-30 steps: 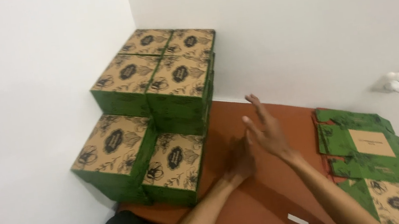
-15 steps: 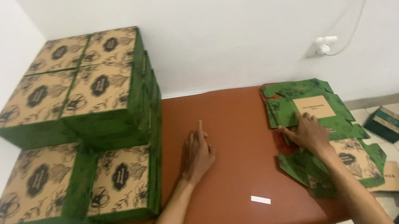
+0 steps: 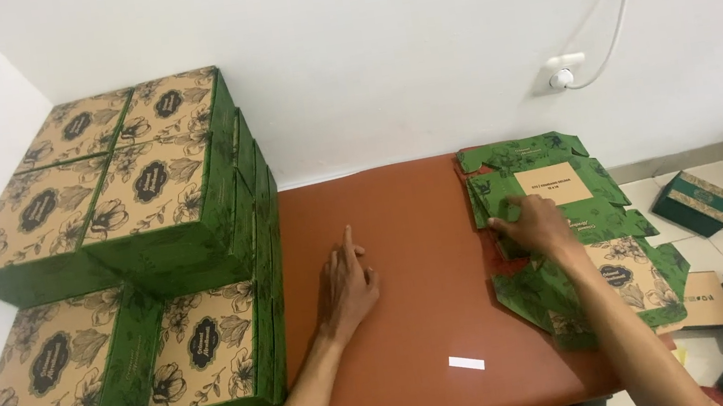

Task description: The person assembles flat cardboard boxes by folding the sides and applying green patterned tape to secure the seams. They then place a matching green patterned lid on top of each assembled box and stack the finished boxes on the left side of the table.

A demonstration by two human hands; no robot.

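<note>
My left hand lies flat on the brown table top, fingers apart, holding nothing, just right of the stacked green and tan boxes. My right hand rests on a pile of flat, unfolded green box blanks at the table's right side, its fingers pressing on the top sheet near a tan label panel. Whether it grips the sheet is unclear.
Folded boxes with floral tan lids are stacked high against the left wall. A small white slip lies on the table near the front. Several small green boxes sit on the tiled floor at right. A wall socket with a white cable is above.
The view swung right from the box stack to the table. My right hand reached right onto the flat blanks; my left hand settled flat on the table.
</note>
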